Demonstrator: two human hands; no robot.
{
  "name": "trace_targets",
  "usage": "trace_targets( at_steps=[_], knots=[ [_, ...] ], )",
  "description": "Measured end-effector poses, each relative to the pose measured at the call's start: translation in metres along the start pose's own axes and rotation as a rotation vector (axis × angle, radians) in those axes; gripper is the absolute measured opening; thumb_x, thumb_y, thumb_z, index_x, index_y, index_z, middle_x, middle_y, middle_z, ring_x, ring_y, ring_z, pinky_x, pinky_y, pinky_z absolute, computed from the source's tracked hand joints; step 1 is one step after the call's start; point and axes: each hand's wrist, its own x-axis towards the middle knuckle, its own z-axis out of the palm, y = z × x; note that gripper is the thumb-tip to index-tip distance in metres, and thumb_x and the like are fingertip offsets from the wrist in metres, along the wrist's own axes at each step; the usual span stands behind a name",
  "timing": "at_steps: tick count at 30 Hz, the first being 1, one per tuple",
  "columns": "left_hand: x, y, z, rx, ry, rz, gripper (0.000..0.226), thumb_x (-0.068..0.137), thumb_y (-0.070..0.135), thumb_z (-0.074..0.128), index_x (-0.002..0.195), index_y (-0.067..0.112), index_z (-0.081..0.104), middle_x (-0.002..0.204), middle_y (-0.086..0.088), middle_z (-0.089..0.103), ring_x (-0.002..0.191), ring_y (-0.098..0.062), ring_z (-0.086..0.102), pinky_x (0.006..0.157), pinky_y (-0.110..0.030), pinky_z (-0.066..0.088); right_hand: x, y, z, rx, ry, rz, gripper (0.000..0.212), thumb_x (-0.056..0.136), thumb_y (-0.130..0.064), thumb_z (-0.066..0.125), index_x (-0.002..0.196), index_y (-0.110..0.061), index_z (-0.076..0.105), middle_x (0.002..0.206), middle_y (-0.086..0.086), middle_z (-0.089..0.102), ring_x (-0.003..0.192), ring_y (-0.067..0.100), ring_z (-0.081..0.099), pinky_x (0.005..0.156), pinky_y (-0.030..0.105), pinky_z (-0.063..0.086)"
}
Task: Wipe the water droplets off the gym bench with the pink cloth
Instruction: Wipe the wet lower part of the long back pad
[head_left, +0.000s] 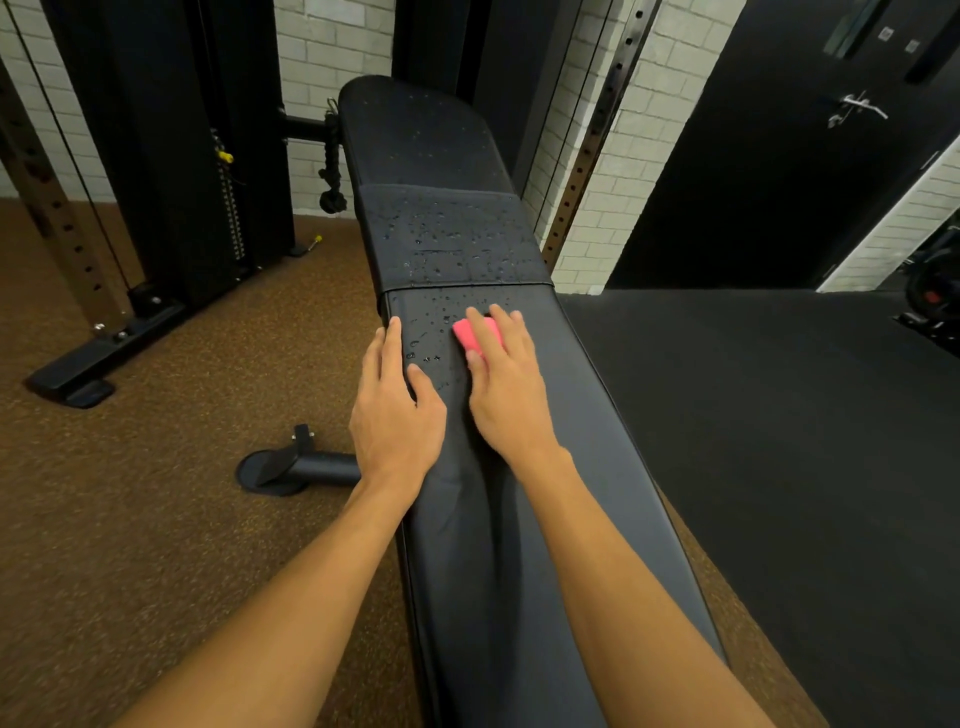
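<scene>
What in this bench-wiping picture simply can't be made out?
Head view only:
- pink cloth: mostly covered by the right hand.
- gym bench surface under the left hand: any droplets there are hidden.
- Bench's near end: cut off by the bottom edge.
- stickers on the black door: too small to read.

To our left we see a weight stack (228, 208) standing on brown floor (130, 493), and a rope handle (331, 176) hanging near the brick wall (332, 47). On our right, a black door (753, 182) stands beyond a black mat (779, 415).
</scene>
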Motion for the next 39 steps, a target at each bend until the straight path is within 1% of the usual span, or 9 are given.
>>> trace_targets(
  at_steps=[4, 10, 13, 18, 22, 25, 29, 32, 39],
  knots=[
    [-0.001, 0.0, 0.001, -0.007, 0.0, -0.003, 0.058, 0.11, 0.022, 0.043, 0.167, 0.029, 0.032, 0.172, 0.003, 0.033, 0.156, -0.019, 0.035, 0.12, -0.041, 0.035, -0.039, 0.014, -0.011, 0.019, -0.046, -0.138, 0.048, 0.114, -0.024, 0.048, 0.163, -0.026, 0.044, 0.172, -0.004, 0.034, 0.165, 0.019, 0.016, 0.132, 0.036, 0.022],
    [-0.001, 0.001, 0.0, -0.013, 0.002, -0.01, 0.058, 0.11, 0.023, 0.043, 0.167, 0.03, 0.032, 0.172, 0.004, 0.032, 0.157, -0.018, 0.034, 0.121, -0.042, 0.034, -0.008, 0.016, -0.007, 0.017, 0.049, 0.13, 0.049, 0.115, -0.023, 0.043, 0.164, -0.021, 0.042, 0.174, 0.006, 0.031, 0.165, 0.028, 0.013, 0.131, 0.053, 0.026],
    [-0.001, 0.001, 0.0, -0.017, 0.005, -0.007, 0.057, 0.111, 0.022, 0.043, 0.166, 0.029, 0.033, 0.172, 0.004, 0.033, 0.156, -0.018, 0.035, 0.12, -0.039, 0.033, -0.001, -0.001, 0.004, 0.016, 0.032, 0.073, 0.049, 0.115, -0.022, 0.043, 0.165, -0.019, 0.04, 0.173, 0.01, 0.031, 0.165, 0.032, 0.013, 0.13, 0.055, 0.025],
    [-0.001, 0.001, 0.0, -0.024, 0.005, -0.012, 0.057, 0.111, 0.021, 0.043, 0.166, 0.03, 0.034, 0.172, 0.004, 0.033, 0.156, -0.019, 0.036, 0.12, -0.038, 0.033, -0.038, 0.012, -0.009, 0.0, -0.063, -0.128, 0.049, 0.115, -0.026, 0.044, 0.164, -0.026, 0.04, 0.174, -0.003, 0.03, 0.166, 0.018, 0.012, 0.132, 0.033, 0.019],
    [0.0, 0.001, 0.0, -0.031, 0.007, -0.022, 0.057, 0.11, 0.021, 0.043, 0.166, 0.031, 0.034, 0.172, 0.006, 0.034, 0.155, -0.018, 0.036, 0.121, -0.041, 0.034, -0.025, 0.026, -0.012, -0.021, 0.016, 0.038, 0.049, 0.116, -0.024, 0.042, 0.165, -0.025, 0.04, 0.174, 0.003, 0.029, 0.166, 0.026, 0.012, 0.133, 0.05, 0.021],
    [0.0, 0.001, -0.001, -0.032, 0.008, -0.021, 0.057, 0.11, 0.021, 0.043, 0.166, 0.031, 0.034, 0.171, 0.005, 0.034, 0.156, -0.018, 0.036, 0.121, -0.04, 0.034, -0.009, 0.01, -0.001, -0.005, 0.028, 0.117, 0.05, 0.116, -0.024, 0.04, 0.166, -0.021, 0.037, 0.174, 0.007, 0.028, 0.166, 0.03, 0.009, 0.132, 0.054, 0.022],
    [0.0, 0.0, -0.001, -0.04, 0.001, -0.016, 0.057, 0.111, 0.021, 0.043, 0.166, 0.03, 0.034, 0.171, 0.003, 0.034, 0.155, -0.019, 0.036, 0.12, -0.039, 0.034, -0.035, 0.002, -0.001, -0.002, -0.039, -0.098, 0.049, 0.115, -0.025, 0.042, 0.165, -0.025, 0.039, 0.173, 0.001, 0.031, 0.166, 0.024, 0.013, 0.133, 0.038, 0.019],
    [-0.001, 0.001, -0.001, -0.053, 0.011, -0.015, 0.057, 0.11, 0.02, 0.044, 0.165, 0.029, 0.036, 0.17, 0.003, 0.037, 0.155, -0.019, 0.037, 0.121, -0.038, 0.034, -0.054, 0.014, -0.011, -0.014, -0.046, -0.105, 0.049, 0.115, -0.025, 0.044, 0.164, -0.028, 0.041, 0.173, -0.005, 0.031, 0.165, 0.017, 0.014, 0.13, 0.029, 0.02],
    [0.003, 0.004, -0.008, -0.126, -0.027, -0.052, 0.056, 0.109, 0.017, 0.046, 0.164, 0.027, 0.04, 0.166, 0.002, 0.042, 0.153, -0.02, 0.039, 0.121, -0.036, 0.032, -0.003, -0.004, 0.007, -0.019, 0.019, 0.112, 0.051, 0.116, -0.021, 0.041, 0.166, -0.017, 0.036, 0.173, 0.012, 0.029, 0.165, 0.035, 0.011, 0.13, 0.055, 0.025]
  ],
)
